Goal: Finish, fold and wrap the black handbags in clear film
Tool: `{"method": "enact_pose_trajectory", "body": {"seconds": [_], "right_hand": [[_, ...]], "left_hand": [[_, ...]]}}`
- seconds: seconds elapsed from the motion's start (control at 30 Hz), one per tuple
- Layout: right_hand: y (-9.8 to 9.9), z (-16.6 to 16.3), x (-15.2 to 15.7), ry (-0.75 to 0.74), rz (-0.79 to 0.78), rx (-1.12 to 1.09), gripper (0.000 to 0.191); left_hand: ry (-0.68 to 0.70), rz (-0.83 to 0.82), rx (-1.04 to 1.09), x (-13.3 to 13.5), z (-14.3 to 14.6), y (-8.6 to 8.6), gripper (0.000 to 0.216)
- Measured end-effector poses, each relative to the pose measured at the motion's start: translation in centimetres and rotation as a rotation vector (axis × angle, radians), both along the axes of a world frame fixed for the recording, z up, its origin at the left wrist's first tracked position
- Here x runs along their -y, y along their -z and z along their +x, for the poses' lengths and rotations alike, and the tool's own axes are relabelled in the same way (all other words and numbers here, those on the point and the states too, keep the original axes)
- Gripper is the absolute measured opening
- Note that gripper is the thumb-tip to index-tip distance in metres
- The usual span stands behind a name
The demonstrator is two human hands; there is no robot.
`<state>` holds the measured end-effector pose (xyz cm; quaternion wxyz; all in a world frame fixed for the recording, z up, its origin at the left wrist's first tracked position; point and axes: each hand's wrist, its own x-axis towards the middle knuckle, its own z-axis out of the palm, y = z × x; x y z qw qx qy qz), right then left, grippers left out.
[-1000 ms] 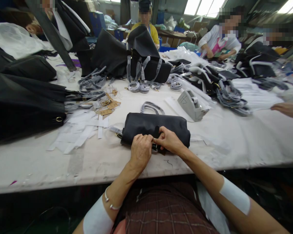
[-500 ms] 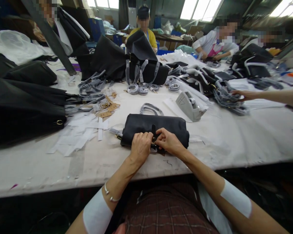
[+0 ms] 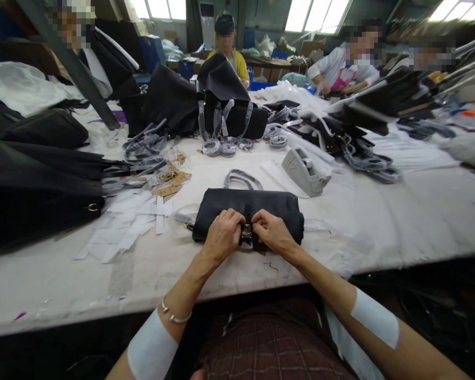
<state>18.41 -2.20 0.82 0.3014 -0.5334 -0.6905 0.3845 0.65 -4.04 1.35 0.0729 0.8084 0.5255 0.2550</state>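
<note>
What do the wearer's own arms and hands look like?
Left hand and right hand: ungloved. Left forearm: silver-coloured bracelet with ball-like ends, then a plain whitish covering nearer the elbow. Right forearm: a similar whitish patch, roughly four-sided. Can't tell whether either wraps fully round.

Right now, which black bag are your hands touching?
The bag with the gold buckle between the left hand and right hand; the other bags are farther away.
</note>
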Motion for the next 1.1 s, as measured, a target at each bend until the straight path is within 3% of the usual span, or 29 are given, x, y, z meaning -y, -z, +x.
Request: {"method": "enact_pose_trajectory", "body": {"seconds": [0.1, 0.17, 0.3, 0.43, 0.57, 0.63, 0.73, 0.8, 0.83, 0.93, 1.03, 1.1], "right_hand": [[0.1, -0.4, 0.1, -0.016, 0.161, 0.123, 0.01], [0.0, -0.6, 0.0, -0.015, 0.196, 0.149, 0.012], [-1.0, 0.0, 0.3, 0.048, 0.165, -0.02, 0.01], [-1.9, 3.1, 4.0, 0.161, -0.04, -0.313, 0.014], [-0.4, 8.3, 9.2, 0.158, -0.417, -0.326, 0.031], [0.3, 10.9, 10.2, 0.305, -0.312, -0.222, 0.032], [0.2, 13.9, 8.7, 0.473, 0.221, 0.087, 0.023], [-0.3, 15.0, 6.1, 0.418, 0.513, 0.287, 0.024], [-0.5, 15.3, 4.7, 0.36, 0.565, 0.372, 0.03], [-0.7, 15.6, 0.7, 0.214, 0.445, 0.59, 0.041], [-0.7, 15.7, -1.6, 0.155, 0.249, 0.679, 0.02], [-0.9, 15.9, -2.2, 0.149, 0.21, 0.668, 0.017]], "left_hand": [[0.064, 0.1, 0.071, -0.3, 0.5, 0.7, 0.018], [0.123, 0.155, 0.01, -0.7, 1.1, 1.3, 0.026], [0.104, 0.141, -0.18, -1.5, 1.8, 2.0, 0.035], [0.115, 0.108, -0.245, -1.8, 1.6, 1.8, 0.047], [0.191, 0.103, -0.275, -1.7, 1.0, 1.9, 0.08], [0.215, 0.082, -0.298, -1.7, 0.9, 2.0, 0.09], [0.215, 0.053, -0.331, -1.7, 1.0, 2.0, 0.087], [0.201, 0.05, -0.342, -1.6, 1.1, 1.9, 0.082], [0.193, 0.052, -0.344, -1.6, 1.1, 1.9, 0.081], [0.176, 0.053, -0.344, -1.6, 1.2, 1.8, 0.08], [0.175, 0.041, -0.325, -1.7, 1.2, 1.7, 0.082], [0.168, 0.021, -0.317, -1.7, 1.3, 1.5, 0.084]]}}
